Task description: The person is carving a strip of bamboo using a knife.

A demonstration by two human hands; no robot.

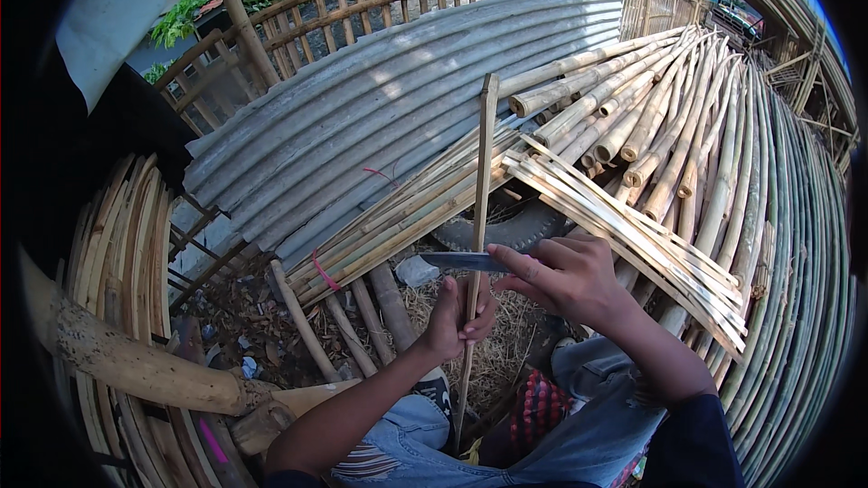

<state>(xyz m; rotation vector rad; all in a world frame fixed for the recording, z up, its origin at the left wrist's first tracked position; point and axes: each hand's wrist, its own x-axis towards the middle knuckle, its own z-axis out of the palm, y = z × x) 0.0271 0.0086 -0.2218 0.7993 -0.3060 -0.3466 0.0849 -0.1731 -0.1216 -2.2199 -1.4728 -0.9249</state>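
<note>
Upright in front of me stands a long split bamboo strip (484,158), its lower end down between my legs. My left hand (458,318) is wrapped round it below the middle. In my right hand (570,282) is a knife, with the index finger stretched along it toward the strip. The knife's blade (461,261) points left and lies across the strip just above my left hand. The right fingers hide the handle.
A bundle of pale bamboo strips (633,248) lies at the right over stacked bamboo poles (665,140). Another bundle (407,217), tied with pink string, rests by corrugated sheets (362,99). A tire (515,228) lies beyond my hands. A thick bamboo pole (136,352) crosses the left side.
</note>
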